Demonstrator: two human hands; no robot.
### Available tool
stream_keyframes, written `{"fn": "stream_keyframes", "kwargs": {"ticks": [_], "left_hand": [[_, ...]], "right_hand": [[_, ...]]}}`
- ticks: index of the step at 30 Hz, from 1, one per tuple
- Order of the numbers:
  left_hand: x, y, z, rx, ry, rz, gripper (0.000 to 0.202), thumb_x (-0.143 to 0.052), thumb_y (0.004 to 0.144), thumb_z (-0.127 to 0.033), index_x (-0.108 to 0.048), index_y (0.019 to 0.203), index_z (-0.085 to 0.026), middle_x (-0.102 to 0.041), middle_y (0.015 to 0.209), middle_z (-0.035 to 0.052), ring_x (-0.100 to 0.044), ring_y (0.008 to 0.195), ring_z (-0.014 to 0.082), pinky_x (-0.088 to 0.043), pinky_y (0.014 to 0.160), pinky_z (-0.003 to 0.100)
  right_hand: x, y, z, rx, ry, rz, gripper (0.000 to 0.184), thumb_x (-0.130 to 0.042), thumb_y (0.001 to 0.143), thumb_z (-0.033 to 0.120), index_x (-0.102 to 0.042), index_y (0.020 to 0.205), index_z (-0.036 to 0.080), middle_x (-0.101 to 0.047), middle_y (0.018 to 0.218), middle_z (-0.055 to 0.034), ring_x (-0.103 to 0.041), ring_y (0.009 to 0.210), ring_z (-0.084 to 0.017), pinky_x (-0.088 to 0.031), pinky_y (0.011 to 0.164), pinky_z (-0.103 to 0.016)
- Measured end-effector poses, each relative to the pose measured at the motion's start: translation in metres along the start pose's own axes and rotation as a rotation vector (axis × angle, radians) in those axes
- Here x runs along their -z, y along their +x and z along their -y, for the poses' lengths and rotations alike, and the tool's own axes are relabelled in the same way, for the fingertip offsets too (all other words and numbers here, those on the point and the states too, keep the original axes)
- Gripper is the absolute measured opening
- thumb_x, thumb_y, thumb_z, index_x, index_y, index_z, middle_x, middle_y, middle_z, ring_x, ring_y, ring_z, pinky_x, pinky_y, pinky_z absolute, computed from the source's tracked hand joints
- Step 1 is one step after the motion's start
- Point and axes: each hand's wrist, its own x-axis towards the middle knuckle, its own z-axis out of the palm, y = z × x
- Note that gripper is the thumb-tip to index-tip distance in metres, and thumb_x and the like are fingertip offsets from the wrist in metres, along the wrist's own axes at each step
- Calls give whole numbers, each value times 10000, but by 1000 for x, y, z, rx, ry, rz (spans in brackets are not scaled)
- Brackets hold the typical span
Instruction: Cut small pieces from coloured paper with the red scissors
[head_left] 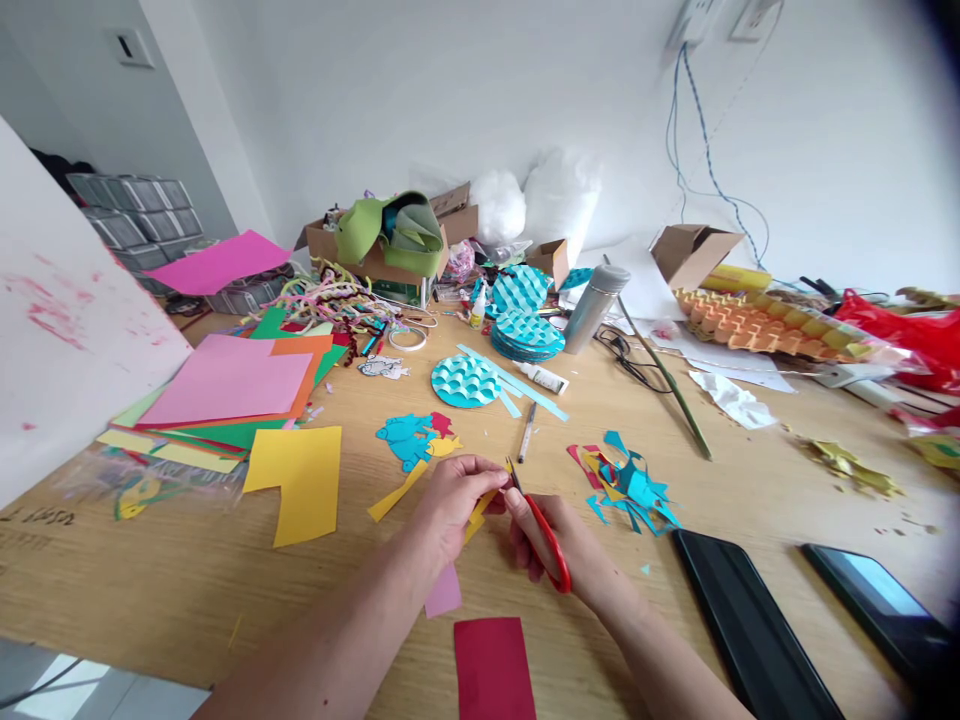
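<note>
Red-handled scissors [550, 545] are in my right hand [551, 540], its fingers closed round the handles and the blades pointing up and away. My left hand [461, 492] pinches a small piece of yellow paper [480, 512] close to the blades. How far the blades are apart is hard to tell. A yellow paper strip [398, 492] lies just left of my left hand. Beyond it are blue fish cutouts [406, 440], with small red and yellow ones beside them. Under my left wrist is a pink paper piece [444, 592], and a dark red paper [495, 667] lies nearest me.
A yellow sheet [304, 485] and stacked coloured paper [225, 385] lie left. Blue and red scraps [630, 480] and a black phone-like slab [750, 620] are on the right. Farther back stand a scalloped blue disc [465, 382], a glue tube [544, 377] and a grey bottle [596, 308].
</note>
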Motion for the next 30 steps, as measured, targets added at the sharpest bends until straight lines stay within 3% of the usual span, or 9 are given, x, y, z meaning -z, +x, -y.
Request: {"fn": "stream_keyframes", "kwargs": {"ticks": [30], "left_hand": [[0,0,3,-14,-8,-28,181,-759,523,-225,-634,615,-131,-655,659,56,-586,599,135,-448,578,262]], "right_hand": [[1,0,-1,27,-35,-8,563,-426,801,689,-455,568,177,-516,422,15,-457,319,-83,-303,334,-180]]}}
